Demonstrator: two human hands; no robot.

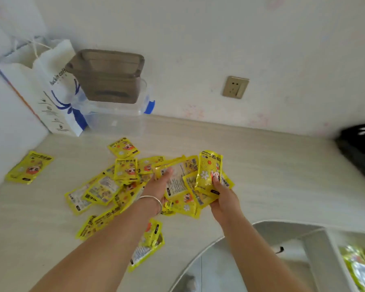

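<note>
Yellow hand-warmer packets (105,190) litter the pale worktop (272,175); our right hand (223,197) grips a stack (209,173) of them, our left hand (158,184) pinches another packet (177,182).

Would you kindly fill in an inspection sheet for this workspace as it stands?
Surface: pale wood-grain tabletop, set against a white wall.
Job's things: yellow foil sachets heaped loosely mid-table; one stray sachet lies apart at the left.
Clutter: clear plastic storage box with a brown translucent tub set into it; white paper bag with blue print beside it; black object at the right edge, unclear.
Grippers: left hand grips a white-backed sachet; right hand holds a stack of sachets.
Cables: nothing seen.
Surroundings: beige wall socket; more yellow packets in a white compartment, lower right.
</note>
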